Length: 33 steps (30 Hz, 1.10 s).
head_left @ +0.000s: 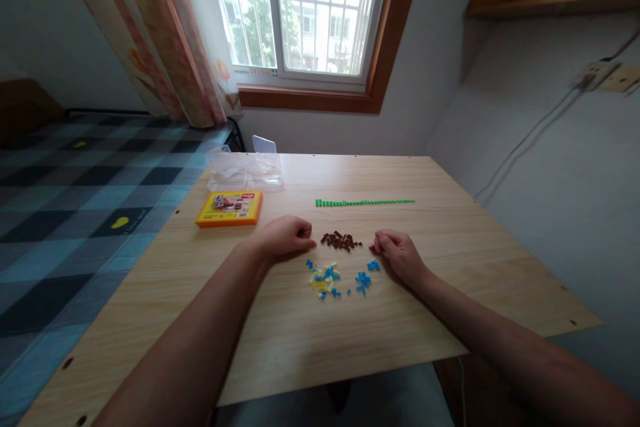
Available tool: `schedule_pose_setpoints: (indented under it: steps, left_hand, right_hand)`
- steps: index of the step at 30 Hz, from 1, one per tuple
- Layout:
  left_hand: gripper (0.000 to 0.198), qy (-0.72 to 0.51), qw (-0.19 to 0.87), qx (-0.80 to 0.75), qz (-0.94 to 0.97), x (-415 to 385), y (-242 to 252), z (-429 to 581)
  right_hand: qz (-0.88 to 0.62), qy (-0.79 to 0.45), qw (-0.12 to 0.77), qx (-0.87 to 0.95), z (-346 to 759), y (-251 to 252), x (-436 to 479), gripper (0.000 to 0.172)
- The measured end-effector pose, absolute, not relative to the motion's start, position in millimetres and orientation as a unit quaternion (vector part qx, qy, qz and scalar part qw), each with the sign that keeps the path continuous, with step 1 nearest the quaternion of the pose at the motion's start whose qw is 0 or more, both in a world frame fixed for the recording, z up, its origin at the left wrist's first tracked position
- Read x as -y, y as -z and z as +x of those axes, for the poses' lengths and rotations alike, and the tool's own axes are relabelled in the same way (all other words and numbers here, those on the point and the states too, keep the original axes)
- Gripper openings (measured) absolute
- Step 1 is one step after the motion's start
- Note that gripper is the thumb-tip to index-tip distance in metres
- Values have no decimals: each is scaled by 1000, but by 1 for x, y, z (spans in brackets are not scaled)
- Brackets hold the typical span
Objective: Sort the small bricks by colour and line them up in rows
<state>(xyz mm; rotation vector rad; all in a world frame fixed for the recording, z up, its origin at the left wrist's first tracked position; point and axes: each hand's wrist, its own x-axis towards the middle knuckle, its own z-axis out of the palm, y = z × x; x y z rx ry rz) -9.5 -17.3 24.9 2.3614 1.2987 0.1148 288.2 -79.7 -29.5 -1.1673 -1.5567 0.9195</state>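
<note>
**A:** How far along does the sorting look on the pale wood-grain table (350, 340)?

**B:** The green row (365, 202) already lies in one thin straight line toward the far edge. The brown heap (341, 241) sits gathered mid-table. The blue and yellow scatter (330, 279), nearer the front edge, is still mixed (a few blue pieces sit a little apart to its right).

**A:** And the hands?

**B:** They are apart, flanking the brown heap. The left hand (285, 237) is loosely curled, its fingertips just beside the heap, and the right hand (397, 255) has its fingers drawn together at the other side. I cannot tell whether either pinches a piece, as the pieces are too small.

**A:** What are the materials?

**B:** The pieces are tiny, glossy, blocky plastic bits. Toward the far left corner lie a flat orange box (230, 207) with a printed lid and a clear plastic tray (245, 172).
</note>
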Motion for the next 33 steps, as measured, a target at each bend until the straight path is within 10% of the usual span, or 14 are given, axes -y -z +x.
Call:
schedule_pose_setpoints:
  steps: [33]
  left_hand:
    - [32, 134, 183, -474, 851, 40, -51, -4]
  right_hand:
    - [-426, -467, 516, 578, 181, 31, 101, 55]
